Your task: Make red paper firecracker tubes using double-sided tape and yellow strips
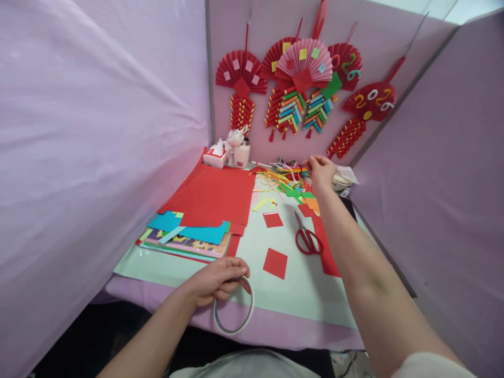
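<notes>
Near the table's front edge, my left hand [224,278] is closed around the upper rim of a roll of white tape [253,307], which hangs upright below the fingers. My right hand [323,170] is stretched to the back right, fingertips pinched together beside a heap of coloured pipe cleaners and paper strips [289,172]. Whatever the pinch may hold is too small to make out. Between my arms lie red-handled scissors [308,241], blades pointing away. Left of them rest a small red paper square [273,220] and a larger red paper square [275,263].
Red paper sheets [214,191] cover the left side, beside stacked coloured paper [189,241]. A tissue box [216,157] and a white jar [241,154] stand behind. Red paper fans with firecracker strings, including a pink fan [305,60], hang on the back wall. Fabric walls enclose both sides.
</notes>
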Demonstrator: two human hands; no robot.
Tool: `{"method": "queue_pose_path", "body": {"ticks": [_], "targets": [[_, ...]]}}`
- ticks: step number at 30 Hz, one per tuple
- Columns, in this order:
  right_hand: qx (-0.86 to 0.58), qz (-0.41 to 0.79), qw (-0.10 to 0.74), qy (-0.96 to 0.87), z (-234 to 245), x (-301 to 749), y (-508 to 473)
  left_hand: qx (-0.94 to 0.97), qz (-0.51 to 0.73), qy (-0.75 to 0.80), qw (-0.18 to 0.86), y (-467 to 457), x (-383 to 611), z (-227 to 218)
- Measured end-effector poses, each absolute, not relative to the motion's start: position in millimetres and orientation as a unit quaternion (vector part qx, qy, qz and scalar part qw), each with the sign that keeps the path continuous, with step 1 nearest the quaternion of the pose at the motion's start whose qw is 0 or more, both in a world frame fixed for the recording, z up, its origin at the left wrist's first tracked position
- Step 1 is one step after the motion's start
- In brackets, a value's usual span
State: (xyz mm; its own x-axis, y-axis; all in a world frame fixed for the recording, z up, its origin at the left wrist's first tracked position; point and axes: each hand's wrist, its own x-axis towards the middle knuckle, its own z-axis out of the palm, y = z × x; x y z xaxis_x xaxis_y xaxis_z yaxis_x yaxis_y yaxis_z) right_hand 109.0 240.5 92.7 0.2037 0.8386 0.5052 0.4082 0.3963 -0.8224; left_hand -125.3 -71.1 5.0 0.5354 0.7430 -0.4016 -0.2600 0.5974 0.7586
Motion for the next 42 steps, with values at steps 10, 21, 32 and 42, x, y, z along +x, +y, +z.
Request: {"method": "queue_pose_path", "body": {"ticks": [10,21,32,42], "targets": [[-0.45,0.123,0.417,-0.78,44.0,45.4,250.6,0.323,0.303,0.37,0.816,-71.7,-125.9,8.0],[-0.429,0.137,0.248,-0.858,25.6,106.6,82.4,0.317,0.311,0.384,0.81,-72.2,-124.6,7.2],[-0.358,0.157,0.236,-0.89,-6.5,145.1,-58.1,0.518,0.294,0.524,0.61,-74.1,-97.2,42.9],[-0.443,0.516,0.317,-0.661,32.3,116.9,-70.9,0.717,0.222,0.541,0.378,-86.6,-67.5,68.3]]}}
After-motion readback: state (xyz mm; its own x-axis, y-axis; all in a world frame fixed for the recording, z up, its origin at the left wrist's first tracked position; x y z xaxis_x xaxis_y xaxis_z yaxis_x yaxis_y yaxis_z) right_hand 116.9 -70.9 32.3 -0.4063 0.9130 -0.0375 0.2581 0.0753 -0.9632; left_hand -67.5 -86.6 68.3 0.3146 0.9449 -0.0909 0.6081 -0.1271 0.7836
